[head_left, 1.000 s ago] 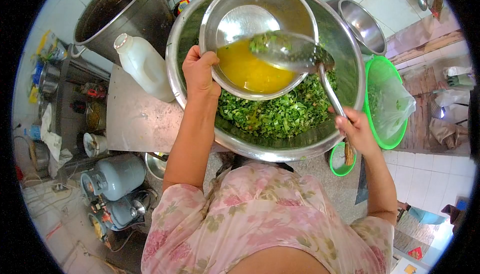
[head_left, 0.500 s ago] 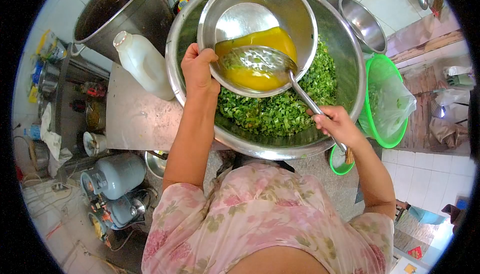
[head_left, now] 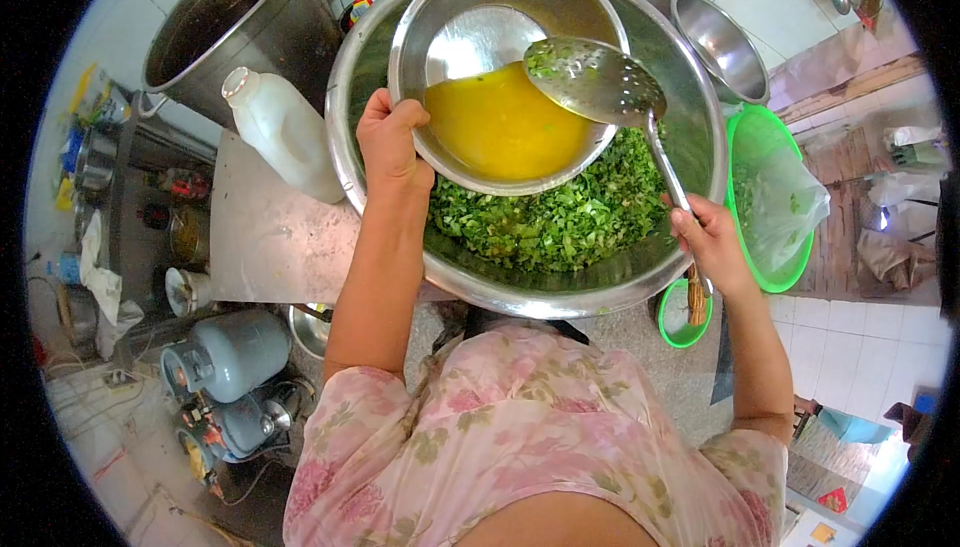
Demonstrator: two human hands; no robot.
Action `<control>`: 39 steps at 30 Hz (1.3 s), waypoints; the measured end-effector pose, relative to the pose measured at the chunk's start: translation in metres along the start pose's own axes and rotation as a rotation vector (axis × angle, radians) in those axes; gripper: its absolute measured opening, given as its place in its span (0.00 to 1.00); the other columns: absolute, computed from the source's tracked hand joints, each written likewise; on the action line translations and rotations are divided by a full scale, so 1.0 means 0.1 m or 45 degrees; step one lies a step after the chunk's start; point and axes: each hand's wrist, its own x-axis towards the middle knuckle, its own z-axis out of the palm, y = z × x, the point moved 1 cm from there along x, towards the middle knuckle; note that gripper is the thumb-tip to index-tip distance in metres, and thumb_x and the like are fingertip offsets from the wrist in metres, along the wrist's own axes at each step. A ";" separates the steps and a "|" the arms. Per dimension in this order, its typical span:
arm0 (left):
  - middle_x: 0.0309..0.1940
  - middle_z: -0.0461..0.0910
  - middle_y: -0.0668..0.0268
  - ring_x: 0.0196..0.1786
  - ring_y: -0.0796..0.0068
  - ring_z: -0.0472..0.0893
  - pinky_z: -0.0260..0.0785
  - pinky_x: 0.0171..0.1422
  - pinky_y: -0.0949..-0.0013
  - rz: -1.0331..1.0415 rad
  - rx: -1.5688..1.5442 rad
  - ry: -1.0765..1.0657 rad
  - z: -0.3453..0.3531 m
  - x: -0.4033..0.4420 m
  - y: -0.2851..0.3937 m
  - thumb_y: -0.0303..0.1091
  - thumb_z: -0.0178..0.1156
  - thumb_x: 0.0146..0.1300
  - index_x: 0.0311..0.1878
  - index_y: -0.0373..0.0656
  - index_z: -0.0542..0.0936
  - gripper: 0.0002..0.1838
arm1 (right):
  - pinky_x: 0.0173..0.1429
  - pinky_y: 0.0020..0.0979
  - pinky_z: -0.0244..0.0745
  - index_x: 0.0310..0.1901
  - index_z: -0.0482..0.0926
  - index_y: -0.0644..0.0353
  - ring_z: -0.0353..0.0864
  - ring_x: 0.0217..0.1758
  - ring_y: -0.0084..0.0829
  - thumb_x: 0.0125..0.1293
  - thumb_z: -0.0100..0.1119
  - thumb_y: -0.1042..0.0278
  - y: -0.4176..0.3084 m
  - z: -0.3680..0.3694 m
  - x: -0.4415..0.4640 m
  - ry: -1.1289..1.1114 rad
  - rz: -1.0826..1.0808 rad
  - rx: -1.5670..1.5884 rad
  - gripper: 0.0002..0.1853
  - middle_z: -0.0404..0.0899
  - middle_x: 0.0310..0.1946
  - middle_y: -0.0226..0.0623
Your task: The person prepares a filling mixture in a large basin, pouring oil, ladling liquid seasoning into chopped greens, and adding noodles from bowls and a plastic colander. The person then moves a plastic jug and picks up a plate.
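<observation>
My left hand point(head_left: 393, 137) grips the rim of a steel bowl point(head_left: 455, 2), which is tilted so that yellow oil point(head_left: 500, 127) pools on its near side. By the handle, my right hand point(head_left: 708, 237) holds a slotted spoon point(head_left: 600, 82), its perforated head over the right part of the bowl and specked with bits of green. Beneath the bowl, chopped greens point(head_left: 560, 232) lie in a large steel basin point(head_left: 520, 299). The bowl hides the far part of the basin.
A white plastic jug point(head_left: 285, 137) and a tall steel pot point(head_left: 240, 32) stand left of the basin. To the right are another steel bowl point(head_left: 722, 47) and a green basket point(head_left: 765, 267) with a plastic bag. Gas cylinders point(head_left: 240, 352) stand on the lower left.
The slotted spoon has risen out of the oil and swung right, with my right hand moving right too. My left hand and the bowl have shifted only slightly left.
</observation>
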 end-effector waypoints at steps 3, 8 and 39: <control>0.20 0.70 0.70 0.21 0.79 0.67 0.62 0.29 0.77 0.012 0.013 0.010 -0.03 0.03 -0.02 0.13 0.49 0.37 0.18 0.45 0.64 0.12 | 0.24 0.16 0.58 0.46 0.75 0.64 0.63 0.20 0.12 0.63 0.52 0.59 0.01 0.07 0.01 -0.053 -0.020 -0.042 0.17 0.67 0.20 0.21; 0.20 0.69 0.70 0.22 0.79 0.67 0.61 0.30 0.77 0.044 0.051 -0.002 0.00 -0.01 0.00 0.14 0.50 0.37 0.18 0.46 0.65 0.12 | 0.23 0.17 0.58 0.45 0.75 0.65 0.63 0.20 0.13 0.62 0.53 0.59 0.04 0.10 -0.11 -0.263 0.079 0.016 0.17 0.67 0.20 0.22; 0.26 0.69 0.67 0.29 0.76 0.69 0.65 0.37 0.71 0.100 -0.087 0.179 0.39 -0.24 0.22 0.15 0.49 0.41 0.27 0.42 0.66 0.10 | 0.42 0.40 0.69 0.37 0.74 0.67 0.75 0.32 0.43 0.65 0.42 0.58 -0.38 0.26 0.88 0.359 -0.247 -0.167 0.18 0.76 0.28 0.47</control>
